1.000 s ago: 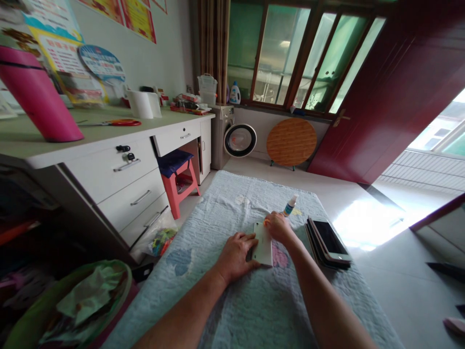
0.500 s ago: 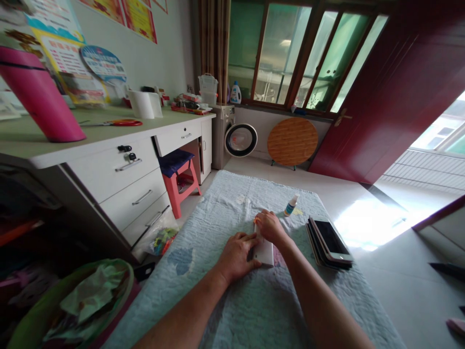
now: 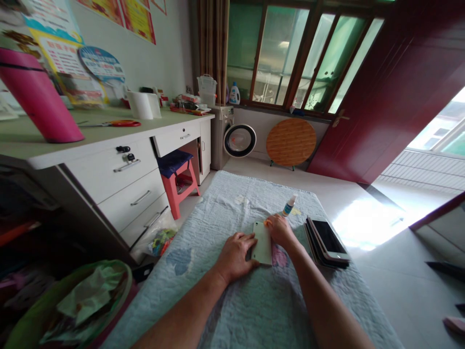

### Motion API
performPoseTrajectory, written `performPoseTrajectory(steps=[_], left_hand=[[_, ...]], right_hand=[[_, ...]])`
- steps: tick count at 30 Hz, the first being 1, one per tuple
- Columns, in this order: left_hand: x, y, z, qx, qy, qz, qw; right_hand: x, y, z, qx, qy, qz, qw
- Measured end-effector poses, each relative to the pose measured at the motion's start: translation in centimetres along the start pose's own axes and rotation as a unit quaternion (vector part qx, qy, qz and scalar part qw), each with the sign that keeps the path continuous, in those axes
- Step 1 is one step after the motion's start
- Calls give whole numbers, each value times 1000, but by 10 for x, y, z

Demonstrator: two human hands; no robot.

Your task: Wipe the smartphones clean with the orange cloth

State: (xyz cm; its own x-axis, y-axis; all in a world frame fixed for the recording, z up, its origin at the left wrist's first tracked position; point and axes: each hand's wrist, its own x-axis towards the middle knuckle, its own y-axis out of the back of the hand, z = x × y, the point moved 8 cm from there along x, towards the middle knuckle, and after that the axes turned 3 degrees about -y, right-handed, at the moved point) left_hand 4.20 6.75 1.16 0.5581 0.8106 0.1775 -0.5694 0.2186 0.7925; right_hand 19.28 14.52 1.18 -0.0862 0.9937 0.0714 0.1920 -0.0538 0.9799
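Observation:
A pale phone-like slab lies flat on the cloth-covered table. Along its left edge, my left hand grips it between thumb and fingers. My right hand is closed on a small orange thing at the slab's upper right edge. Just beyond that hand stands a small spray bottle with a white cap. To the right, several phones are stacked, the top one with a dark screen and white frame.
A desk holds a pink tumbler, orange-handled scissors and a paper roll. A basket stands at lower left. Farther back are a red stool, a washing machine and a round wooden tabletop.
My right hand has moved right, from over the slab to its right edge, with the orange thing. More of the slab's surface shows. My left hand stays at the slab.

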Motion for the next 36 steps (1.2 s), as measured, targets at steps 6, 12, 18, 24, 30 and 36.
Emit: performPoseTrajectory(steps=[6, 12, 18, 24, 30, 36], left_hand=[[1, 1, 1, -3, -9, 2, 1000], [0, -1, -1, -2, -12, 6, 1000], [1, -1, 0, -3, -16, 5, 1000], [2, 0, 0, 4, -10, -2, 1000], [1, -1, 0, 6, -21, 5, 1000], [1, -4, -3, 10, -15, 3, 1000]], right_hand=[[-5, -1, 7, 5, -24, 18, 1000], [-11, 2, 8, 14, -50, 34, 998], [-21, 12, 6, 29, -64, 32, 997], [-32, 17, 3, 72, -58, 9, 996], [-46, 24, -11, 79, -13, -61, 995], [-61, 28, -27, 73, 43, -142, 986]])
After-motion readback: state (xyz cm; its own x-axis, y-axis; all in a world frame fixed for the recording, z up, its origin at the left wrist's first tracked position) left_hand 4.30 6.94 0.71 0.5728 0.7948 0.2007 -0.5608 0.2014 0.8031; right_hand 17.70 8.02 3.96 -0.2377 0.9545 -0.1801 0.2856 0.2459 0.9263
